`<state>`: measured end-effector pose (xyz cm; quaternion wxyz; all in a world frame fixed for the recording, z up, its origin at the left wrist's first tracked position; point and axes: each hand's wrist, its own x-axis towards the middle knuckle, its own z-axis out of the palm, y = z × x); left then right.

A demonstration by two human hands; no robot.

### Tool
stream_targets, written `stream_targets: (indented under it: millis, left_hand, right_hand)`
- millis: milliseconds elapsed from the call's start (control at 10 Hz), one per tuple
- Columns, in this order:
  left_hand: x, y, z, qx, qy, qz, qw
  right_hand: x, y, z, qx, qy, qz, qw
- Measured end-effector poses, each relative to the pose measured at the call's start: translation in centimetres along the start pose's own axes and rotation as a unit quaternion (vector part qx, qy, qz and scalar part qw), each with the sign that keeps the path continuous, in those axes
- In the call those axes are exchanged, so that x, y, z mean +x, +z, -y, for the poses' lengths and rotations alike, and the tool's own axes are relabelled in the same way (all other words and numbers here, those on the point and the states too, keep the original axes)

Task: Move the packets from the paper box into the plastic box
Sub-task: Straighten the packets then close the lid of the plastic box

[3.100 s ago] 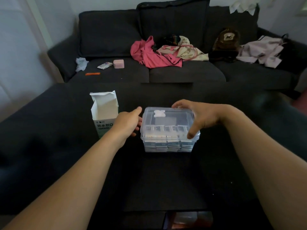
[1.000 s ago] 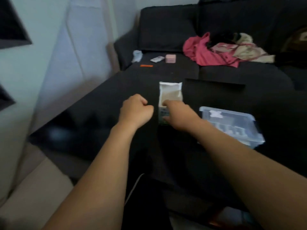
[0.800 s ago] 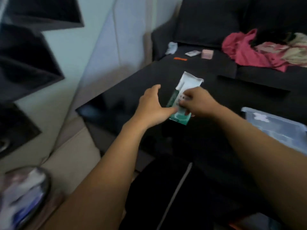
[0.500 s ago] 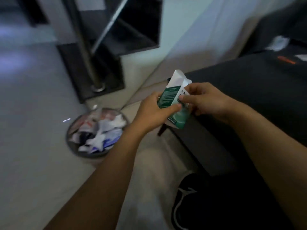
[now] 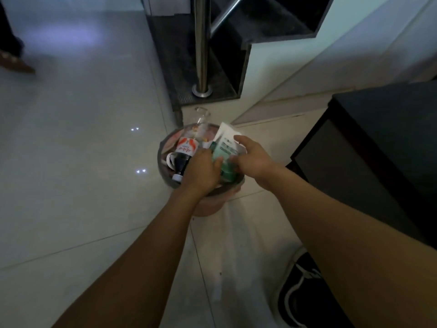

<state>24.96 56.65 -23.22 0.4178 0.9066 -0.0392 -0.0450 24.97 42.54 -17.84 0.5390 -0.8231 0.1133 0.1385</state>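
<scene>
Both hands meet over a round waste bin (image 5: 165,150) that stands on the pale tiled floor (image 5: 82,138). Between them is the paper box (image 5: 224,147), green and white, its white top flap open and pointing away from the person. The left hand (image 5: 203,171) curls around the box's near left side, thumb lying across the green face; the right hand (image 5: 253,155) pinches it from the right, fingers bent against the printed panel. The box is held just above the bin's contents, tilted (whether it touches the rubbish below, I cannot tell).

The bin is nearly full: a dark bottle (image 5: 184,155) with a red and white label lies slanted inside on the left, cap toward the near rim, with crumpled wrappers and bits of paper around it.

To the right stands a dark table (image 5: 378,143), and behind the bin a metal post (image 5: 202,43) rises from a dark stair step. No packets or plastic box are in sight here.
</scene>
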Motion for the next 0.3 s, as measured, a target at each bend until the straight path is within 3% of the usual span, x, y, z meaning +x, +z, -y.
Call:
stream_targets:
  millis: [200, 300]
  left_hand:
    - [1.3, 0.3, -1.1, 0.046, -0.031, -0.092, 0.994]
    - [1.5, 0.7, -6.4, 0.033, 0.027, -0.122, 0.992]
  right_hand:
    - [-1.1, -2.8, -0.8, -0.021, -0.046, -0.034, 0.998]
    - [-3.6, -8.0, 0.0, -0.032, -0.044, -0.035, 0.998]
